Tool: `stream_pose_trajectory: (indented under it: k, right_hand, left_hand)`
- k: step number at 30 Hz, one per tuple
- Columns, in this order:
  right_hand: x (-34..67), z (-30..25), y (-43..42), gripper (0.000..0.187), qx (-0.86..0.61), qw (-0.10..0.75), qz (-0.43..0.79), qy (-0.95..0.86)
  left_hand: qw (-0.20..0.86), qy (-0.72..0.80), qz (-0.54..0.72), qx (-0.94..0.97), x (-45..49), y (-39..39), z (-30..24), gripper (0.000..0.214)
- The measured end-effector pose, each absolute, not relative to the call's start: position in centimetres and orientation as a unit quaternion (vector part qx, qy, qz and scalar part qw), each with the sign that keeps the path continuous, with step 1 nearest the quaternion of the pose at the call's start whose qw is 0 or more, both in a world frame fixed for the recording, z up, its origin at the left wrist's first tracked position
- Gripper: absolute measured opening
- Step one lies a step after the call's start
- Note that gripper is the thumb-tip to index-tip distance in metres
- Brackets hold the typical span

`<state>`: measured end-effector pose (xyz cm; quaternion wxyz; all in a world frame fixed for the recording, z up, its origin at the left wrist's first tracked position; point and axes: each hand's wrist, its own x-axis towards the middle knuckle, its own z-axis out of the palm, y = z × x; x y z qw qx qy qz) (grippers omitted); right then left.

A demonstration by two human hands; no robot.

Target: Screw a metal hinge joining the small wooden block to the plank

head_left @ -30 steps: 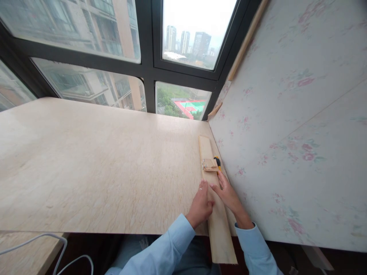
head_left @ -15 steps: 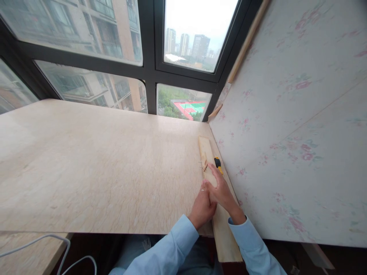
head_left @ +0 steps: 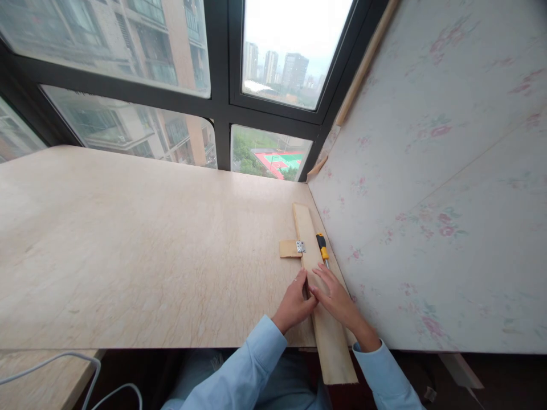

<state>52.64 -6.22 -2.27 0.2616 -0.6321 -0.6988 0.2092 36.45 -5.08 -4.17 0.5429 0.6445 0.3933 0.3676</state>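
Note:
A long pale wooden plank (head_left: 308, 239) lies on the marble table (head_left: 141, 239) along its right side, its near end overhanging the edge. A small wooden flap (head_left: 288, 249) sits flat on the table to the plank's left, joined to it by a metal hinge (head_left: 301, 246). My left hand (head_left: 294, 302) rests at the plank's left edge, fingers curled against it. Lying flat on top of the plank is my right hand (head_left: 335, 296), fingers stretched forward. Just beyond those fingertips, a yellow-and-black screwdriver (head_left: 321, 247) rests on the plank.
A floral-patterned panel (head_left: 427, 188) leans up from the table's right side, close to the plank. Dark-framed windows (head_left: 222, 108) run along the table's far edge. A white cable (head_left: 85, 370) hangs below the near-left table edge.
The small hinged flap has swung from lying on top of the plank over to the table on the plank's left. My right hand drew back and now lies flat on the plank.

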Motion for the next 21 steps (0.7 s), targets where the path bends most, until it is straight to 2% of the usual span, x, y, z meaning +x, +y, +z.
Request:
stream_pose_trajectory:
  k: [7, 16, 21]
  right_hand:
    - [52.6, -4.1, -8.4, 0.07, -0.643, 0.22, 0.194, -0.708]
    - [53.2, -5.5, -6.8, 0.062, -0.641, 0.24, 0.164, -0.71]
    - [54.2, -3.3, -7.4, 0.061, -0.635, 0.214, 0.206, -0.713]
  left_hand:
    - [0.58, 0.426, 0.373, 0.585, 32.8, -5.2, -4.4, 0.062]
    - [0.539, 0.484, 0.438, 0.533, 27.1, -3.4, -4.9, 0.03]
    - [0.523, 0.511, 0.444, 0.518, 24.0, -2.8, -5.0, 0.031]
